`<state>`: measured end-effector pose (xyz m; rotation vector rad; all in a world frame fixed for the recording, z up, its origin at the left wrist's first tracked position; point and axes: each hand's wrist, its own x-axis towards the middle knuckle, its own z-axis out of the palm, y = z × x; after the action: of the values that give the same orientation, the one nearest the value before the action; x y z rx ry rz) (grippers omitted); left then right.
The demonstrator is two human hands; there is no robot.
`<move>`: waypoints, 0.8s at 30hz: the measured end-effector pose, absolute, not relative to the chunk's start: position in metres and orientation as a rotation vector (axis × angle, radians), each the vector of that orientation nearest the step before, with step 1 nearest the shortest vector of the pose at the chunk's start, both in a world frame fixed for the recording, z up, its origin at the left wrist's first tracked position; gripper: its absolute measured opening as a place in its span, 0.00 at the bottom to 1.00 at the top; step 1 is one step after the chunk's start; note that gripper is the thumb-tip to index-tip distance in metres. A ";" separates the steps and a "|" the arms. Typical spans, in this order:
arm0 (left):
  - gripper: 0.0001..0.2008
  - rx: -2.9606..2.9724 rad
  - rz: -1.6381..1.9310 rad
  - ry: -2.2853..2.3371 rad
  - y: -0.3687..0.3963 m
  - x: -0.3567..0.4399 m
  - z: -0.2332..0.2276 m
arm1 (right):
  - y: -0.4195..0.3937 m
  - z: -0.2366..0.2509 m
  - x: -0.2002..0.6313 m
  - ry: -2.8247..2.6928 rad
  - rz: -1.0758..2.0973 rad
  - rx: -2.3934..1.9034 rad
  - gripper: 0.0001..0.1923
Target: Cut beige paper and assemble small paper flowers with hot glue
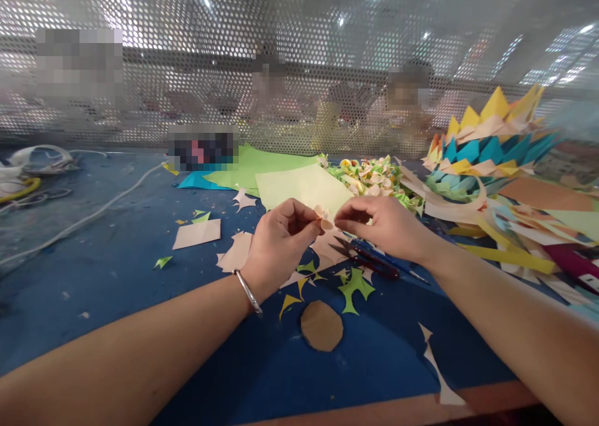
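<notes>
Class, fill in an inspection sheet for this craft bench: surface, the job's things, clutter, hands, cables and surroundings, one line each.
Surface: blue table, worn, strewn with paper bits.
Job's things: small peach paper piece pinched between both hands.
Clutter: brown paper oval, green cut-out, red-handled scissors, pale yellow sheet, heap of folded coloured paper.
Hands: left hand wears a metal bangle; right hand bare; both grip the piece.
Cables: white cable across the left side.
Surroundings: perforated metal screen; people blurred behind it.

Both forearms reach inward, left hand and right hand pinching fingertips together, nearly touching
</notes>
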<state>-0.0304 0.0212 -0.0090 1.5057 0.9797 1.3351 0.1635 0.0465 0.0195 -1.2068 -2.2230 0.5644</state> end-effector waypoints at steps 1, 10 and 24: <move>0.06 1.492 1.314 0.971 0.021 -0.030 -0.009 | 0.044 0.021 0.166 -2.135 0.629 -1.158 0.07; 0.07 1.350 1.194 0.878 0.013 -0.024 -0.006 | 0.026 0.023 0.160 -1.714 1.076 -0.871 0.08; 0.07 1.344 1.141 0.809 0.011 -0.023 -0.007 | 0.020 0.020 0.153 -1.681 1.174 -0.864 0.05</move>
<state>-0.0225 0.0106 -0.0074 1.3441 0.8088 1.1405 0.1531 0.0197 0.0202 -0.8636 -1.6814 1.1737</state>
